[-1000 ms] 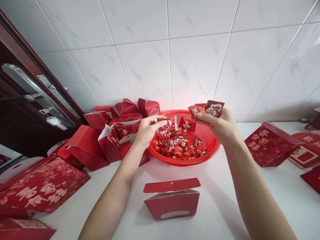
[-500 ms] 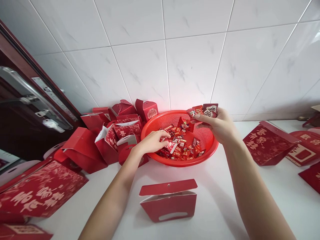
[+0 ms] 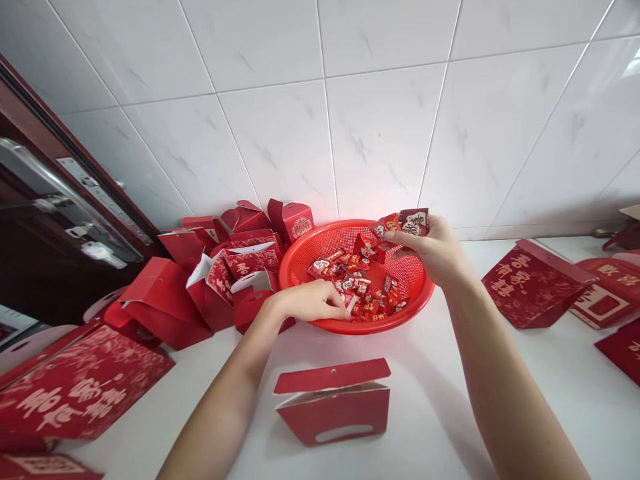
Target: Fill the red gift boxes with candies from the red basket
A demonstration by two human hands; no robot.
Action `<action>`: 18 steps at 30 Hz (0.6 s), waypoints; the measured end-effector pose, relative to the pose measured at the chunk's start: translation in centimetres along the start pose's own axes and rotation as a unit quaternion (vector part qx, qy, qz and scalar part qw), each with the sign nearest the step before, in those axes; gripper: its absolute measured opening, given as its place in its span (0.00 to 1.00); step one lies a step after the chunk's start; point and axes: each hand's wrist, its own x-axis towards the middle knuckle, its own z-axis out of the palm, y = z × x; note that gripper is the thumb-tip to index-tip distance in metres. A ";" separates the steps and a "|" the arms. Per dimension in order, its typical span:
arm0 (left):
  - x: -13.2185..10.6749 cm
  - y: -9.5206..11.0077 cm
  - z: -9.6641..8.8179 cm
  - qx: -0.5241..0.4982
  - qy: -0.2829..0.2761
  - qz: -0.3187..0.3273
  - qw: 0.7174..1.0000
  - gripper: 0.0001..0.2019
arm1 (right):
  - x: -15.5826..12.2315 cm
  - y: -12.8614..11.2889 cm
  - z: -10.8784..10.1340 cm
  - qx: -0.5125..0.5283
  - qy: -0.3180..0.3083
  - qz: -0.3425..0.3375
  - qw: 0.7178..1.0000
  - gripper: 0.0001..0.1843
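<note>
My right hand (image 3: 440, 250) pinches a few wrapped candies (image 3: 414, 222) above the right rear rim of a red plastic basket (image 3: 417, 308). Inside the basket lies a heap of red-wrapped candies (image 3: 367, 290). My left hand (image 3: 313, 301) reaches over the basket's left front rim with its fingers curled down into the heap. Its fingertips are mostly hidden, so whatever they grip cannot be made out. In front of the basket, a red paper gift box (image 3: 345, 413) stands on the white table, its top flap partly raised.
Several red gift boxes (image 3: 167, 300) crowd the left side, and a larger printed box (image 3: 85, 380) lies nearer. More boxes stand at right, including a printed one (image 3: 537, 283). A tiled wall (image 3: 380, 133) rises behind the basket. A dark door with a handle (image 3: 70, 200) is at left.
My left hand has moved down and slightly right, its fingers curling deeper among the candies. The right hand keeps its candies in nearly the same place. The view has shifted slightly.
</note>
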 end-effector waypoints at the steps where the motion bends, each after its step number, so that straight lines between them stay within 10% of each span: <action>1: 0.1 0.1 0.2 0.003 -0.023 -0.004 1.000 0.21 | 0.0 0.0 0.0 -0.001 -0.002 -0.001 1.000 0.19; 5: 0.5 0.2 0.2 0.058 -0.086 -0.027 0.994 0.13 | 0.0 0.0 0.1 -0.012 -0.005 0.007 1.000 0.16; 10: 0.7 0.8 -1.0 0.198 -0.092 -0.109 0.970 0.38 | -0.2 -0.1 0.2 -0.018 0.007 0.017 1.000 0.14; 18: 5.4 3.0 0.4 0.064 -0.161 0.043 0.984 0.23 | -0.5 -0.9 -0.1 -0.013 0.013 0.007 1.000 0.13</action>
